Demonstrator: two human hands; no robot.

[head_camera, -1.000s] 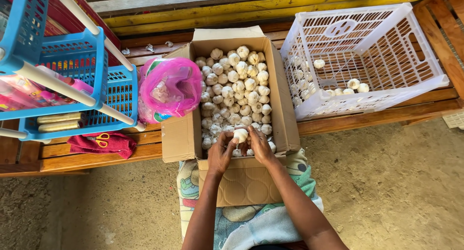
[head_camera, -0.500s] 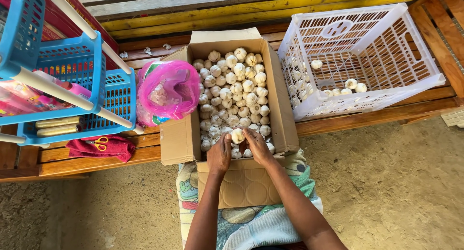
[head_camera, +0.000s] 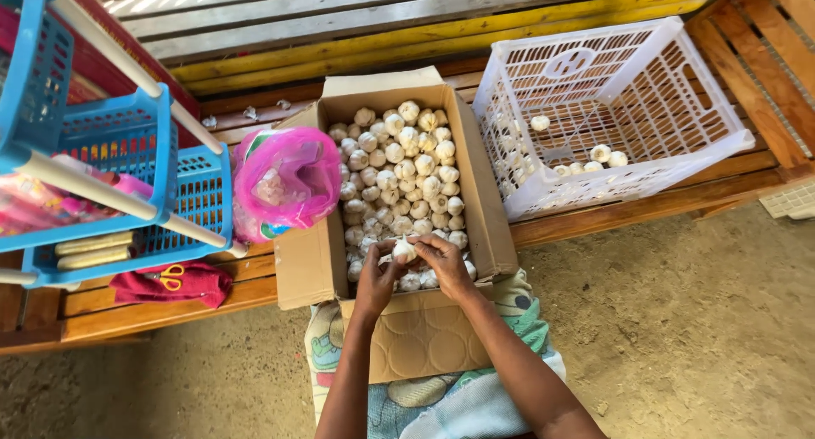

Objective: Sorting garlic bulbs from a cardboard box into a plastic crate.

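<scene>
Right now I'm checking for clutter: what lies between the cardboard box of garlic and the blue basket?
In the head view, a pink plastic bag sits between the cardboard box and the blue basket, on the wooden bench.

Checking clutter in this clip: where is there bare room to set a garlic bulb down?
The white crate is mostly bare, a few bulbs along its near edge. Bare bench planks lie in front of it. The cardboard box is packed full; both hands hold one bulb there.
</scene>
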